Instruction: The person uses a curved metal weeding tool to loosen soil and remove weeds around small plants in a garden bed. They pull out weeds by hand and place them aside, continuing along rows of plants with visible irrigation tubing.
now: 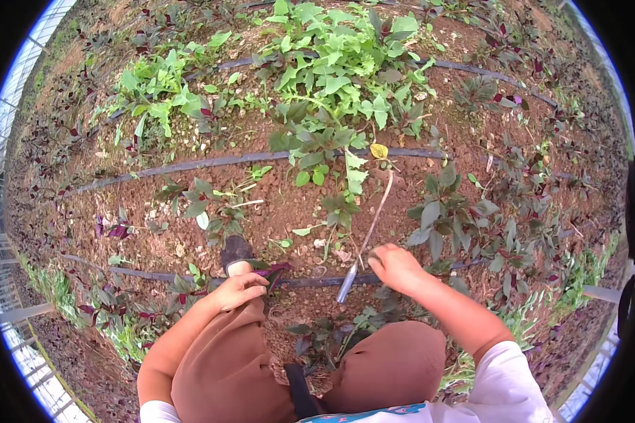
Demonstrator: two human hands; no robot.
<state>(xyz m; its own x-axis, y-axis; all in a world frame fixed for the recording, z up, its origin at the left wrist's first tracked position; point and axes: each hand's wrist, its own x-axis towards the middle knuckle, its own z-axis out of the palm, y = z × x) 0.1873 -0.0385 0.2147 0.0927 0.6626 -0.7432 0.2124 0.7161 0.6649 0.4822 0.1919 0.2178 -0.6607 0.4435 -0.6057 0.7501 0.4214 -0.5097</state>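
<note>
My left hand (242, 291) rests on my left knee, its thumb a little apart from the fingers and nothing seen in it. Purple leaves (275, 270) show just beyond its fingertips. My right hand (394, 267) is low over the soil with curled fingers; whatever may be between them is hidden. Just left of it lies a long-necked hand tool (370, 227), its metal handle (347, 283) pointing towards me. The tool's far end is soil-coloured and hard to make out. A small dark-leaved plant (340, 210) grows left of its shaft.
Black drip-irrigation lines (211, 161) cross the reddish soil. Tall green leafy weeds (338, 63) stand among dark-leaved plants ahead. A larger dark-leaved plant (444, 209) grows beyond my right hand. My shoe (236, 251) is by the near line. Greenhouse framing (26, 312) edges the left side.
</note>
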